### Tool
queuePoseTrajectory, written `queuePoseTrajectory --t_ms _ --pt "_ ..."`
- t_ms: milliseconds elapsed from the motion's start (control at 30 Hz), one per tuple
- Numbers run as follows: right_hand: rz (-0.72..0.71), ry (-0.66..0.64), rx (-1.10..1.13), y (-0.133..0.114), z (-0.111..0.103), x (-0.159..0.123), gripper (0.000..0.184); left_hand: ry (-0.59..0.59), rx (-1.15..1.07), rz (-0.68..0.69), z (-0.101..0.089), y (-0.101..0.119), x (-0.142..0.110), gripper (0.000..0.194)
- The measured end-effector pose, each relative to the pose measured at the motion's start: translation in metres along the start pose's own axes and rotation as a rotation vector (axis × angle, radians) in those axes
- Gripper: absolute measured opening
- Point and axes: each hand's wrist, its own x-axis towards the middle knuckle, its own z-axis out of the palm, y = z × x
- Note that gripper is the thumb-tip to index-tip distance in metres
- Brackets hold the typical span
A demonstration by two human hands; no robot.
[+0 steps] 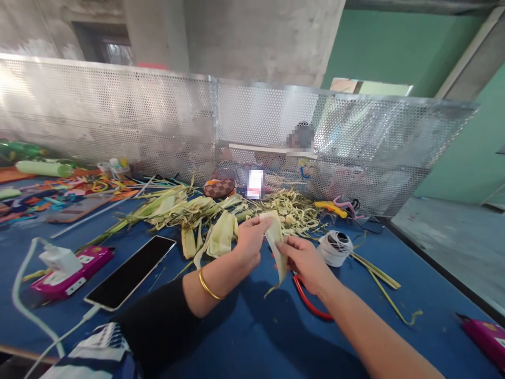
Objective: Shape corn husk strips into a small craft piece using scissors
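A pale corn husk (pixel 278 247) is stretched between my two hands above the blue table. My left hand (pixel 249 241) pinches its upper end, while the fingers of my right hand (pixel 303 259) are closed on its right edge lower down. The husk's thin tip hangs below them. A curved red handle (pixel 310 304), probably of scissors, shows beneath my right hand; the rest of that tool is hidden, and I cannot tell whether the hand touches it. Left of my left hand lies another broad husk piece (pixel 221 235). A roll of white cord (pixel 335 247) stands right of my right hand.
Husks (pixel 169 208) and a heap of thin husk strips (pixel 294 208) lie at the back, before a perforated metal screen (pixel 252 110). A charging phone (pixel 130 271) and a magenta power strip (pixel 74 273) with cables occupy the left. A yellow-handled tool (pixel 331 208) lies back right.
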Motion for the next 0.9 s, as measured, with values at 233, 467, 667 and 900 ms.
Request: queuePoseTrajectory --t_ms 233,467,667,900 --pt "-0.002 0.035 -0.046 0.016 -0.012 0.004 0.032 -0.108 0.154 -0.076 -0.006 -0.025 0.011 0.024" --pt "0.010 -0.019 -0.085 0.018 -0.010 0.001 0.034 0.038 0.153 0.057 -0.014 -0.009 0.028 0.021" --pt "-0.092 0.056 -0.201 0.017 -0.011 -0.001 0.033 0.073 0.127 0.104 -0.022 -0.005 0.038 0.021" --pt "-0.054 -0.002 -0.293 0.013 -0.010 -0.003 0.033 0.199 0.101 0.131 -0.027 0.001 0.047 0.015"
